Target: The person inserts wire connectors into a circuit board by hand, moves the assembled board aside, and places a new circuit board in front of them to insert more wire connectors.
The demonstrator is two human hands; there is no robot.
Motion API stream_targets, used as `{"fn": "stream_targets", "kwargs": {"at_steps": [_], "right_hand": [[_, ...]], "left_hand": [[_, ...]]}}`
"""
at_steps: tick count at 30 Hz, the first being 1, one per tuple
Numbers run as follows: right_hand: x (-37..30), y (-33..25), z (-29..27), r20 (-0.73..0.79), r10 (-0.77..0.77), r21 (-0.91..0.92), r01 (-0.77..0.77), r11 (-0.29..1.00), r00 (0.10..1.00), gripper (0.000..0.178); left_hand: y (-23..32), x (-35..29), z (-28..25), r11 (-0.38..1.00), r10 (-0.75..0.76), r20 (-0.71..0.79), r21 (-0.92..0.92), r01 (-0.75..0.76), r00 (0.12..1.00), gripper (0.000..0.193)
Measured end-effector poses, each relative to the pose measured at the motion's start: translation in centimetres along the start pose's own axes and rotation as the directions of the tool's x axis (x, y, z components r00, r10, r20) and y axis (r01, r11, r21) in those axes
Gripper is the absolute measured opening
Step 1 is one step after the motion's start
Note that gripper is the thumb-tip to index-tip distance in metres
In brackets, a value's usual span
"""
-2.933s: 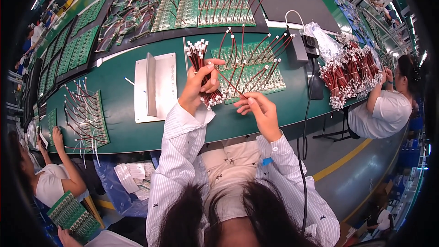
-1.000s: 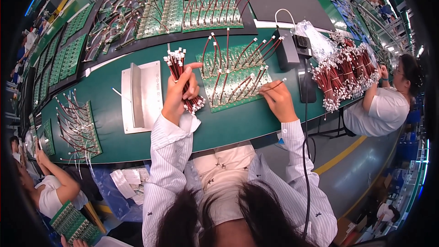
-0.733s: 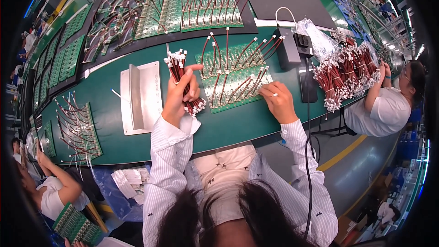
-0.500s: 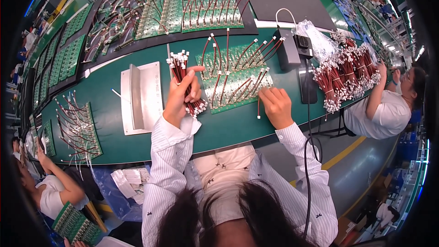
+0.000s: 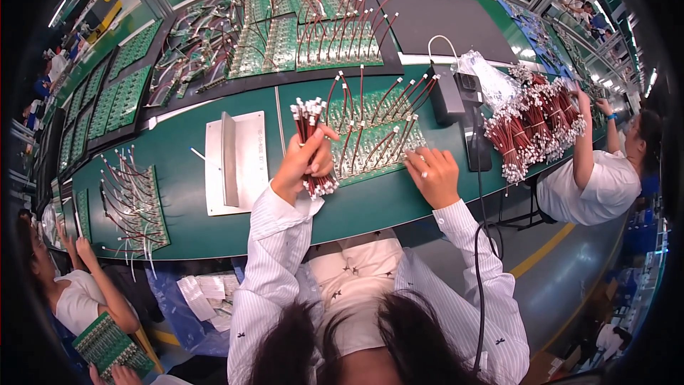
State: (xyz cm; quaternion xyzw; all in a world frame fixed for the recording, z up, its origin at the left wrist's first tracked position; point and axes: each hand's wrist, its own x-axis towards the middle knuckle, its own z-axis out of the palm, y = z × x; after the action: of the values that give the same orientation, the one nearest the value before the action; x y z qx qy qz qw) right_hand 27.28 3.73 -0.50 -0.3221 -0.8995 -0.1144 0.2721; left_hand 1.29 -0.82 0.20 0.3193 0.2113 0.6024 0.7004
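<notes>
Green counter point(image 5: 335, 219), spare boards point(image 5: 281, 39) up around 11 o'clock.
Left hand point(image 5: 305, 164) is clamped round a cable bunch point(image 5: 309, 115); right hand point(image 5: 434, 175), well apart, has its fingers at the wired board's point(image 5: 374, 144) near edge, can't tell if they're gripping anything. Board sits at the left's 2 o'clock, the right's 10.

Wire bundle point(image 5: 308, 118), midsection hidden behind the left fingers point(image 5: 323, 162)

Stretches as a green workbench point(image 5: 184, 196); bears a metal plate point(image 5: 251, 164), wired circuit boards point(image 5: 370, 137), bundled dark-red cables point(image 5: 531, 132), a dark mat point(image 5: 445, 25).
</notes>
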Motion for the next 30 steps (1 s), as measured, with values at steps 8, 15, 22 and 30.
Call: {"fn": "stream_targets", "kwargs": {"at_steps": [8,15,22,30], "right_hand": [[4.8,-6.1,-4.9,-0.289,0.264,0.448,-0.114,0.887,0.920,0.011],[7.4,-8.3,-2.3,0.090,0.476,0.604,-0.428,0.673,0.875,0.015],[6.8,-7.1,-2.2,0.286,0.461,0.686,-0.515,0.514,0.840,0.022],[6.7,-6.2,-3.5,0.313,0.544,0.858,-0.478,0.189,0.778,0.022]], "left_hand": [[-0.5,-0.5,1.2,0.974,-0.197,0.134,0.135,0.179,0.971,0.022],[-1.3,-0.2,1.1,0.921,-0.352,0.135,0.227,0.317,0.926,0.029],[-1.4,-0.1,0.7,0.880,-0.411,0.210,0.346,0.326,0.887,0.024],[-1.4,0.2,1.0,0.934,-0.330,0.234,0.222,0.281,0.914,0.031]]}}
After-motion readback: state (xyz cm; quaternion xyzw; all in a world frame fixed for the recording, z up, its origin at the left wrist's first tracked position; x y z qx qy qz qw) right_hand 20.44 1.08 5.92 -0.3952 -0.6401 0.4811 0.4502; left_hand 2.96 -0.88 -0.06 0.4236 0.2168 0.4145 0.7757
